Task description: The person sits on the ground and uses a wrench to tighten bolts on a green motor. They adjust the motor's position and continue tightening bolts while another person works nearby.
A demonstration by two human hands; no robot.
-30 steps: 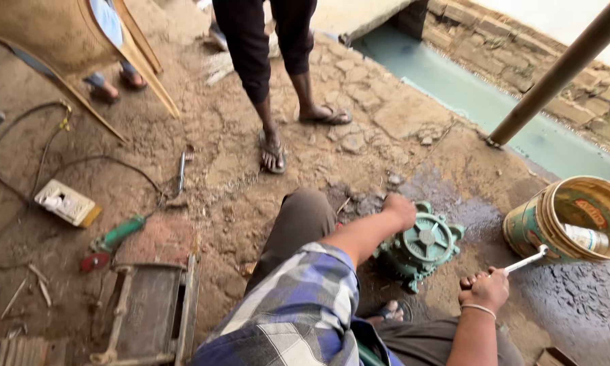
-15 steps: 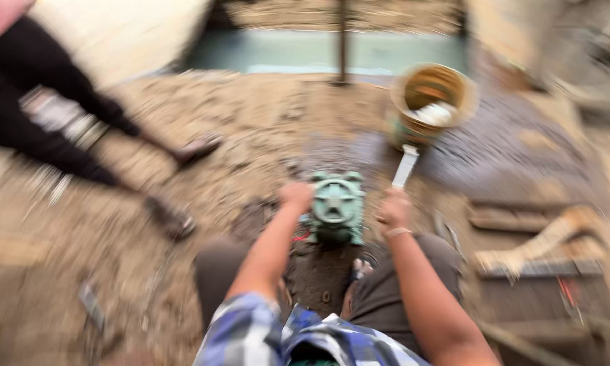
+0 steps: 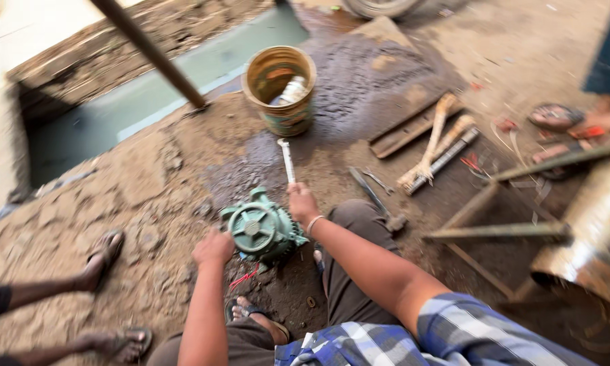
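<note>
A green round metal motor housing [image 3: 259, 230] sits on the dirt ground between my knees. My left hand [image 3: 214, 247] rests against its left side, fingers curled. My right hand [image 3: 302, 201] is closed on the handle of a white brush-like tool [image 3: 286, 157] that points away from me toward a yellow bucket [image 3: 280, 89]. Red wires [image 3: 244, 278] trail from under the housing.
The bucket holds a pale bottle. A water-filled channel [image 3: 142, 102] runs at the back left, with a slanting pole [image 3: 149, 51]. Wooden-handled tools [image 3: 435, 142], a hammer [image 3: 379, 203] and a metal frame [image 3: 494, 230] lie to the right. Another person's sandalled feet [image 3: 101, 257] are left; more feet [image 3: 576, 122] right.
The view has swung round and steadied, so the bucket now lies ahead. My hands stay at the green housing, the right one still gripping the white tool.
</note>
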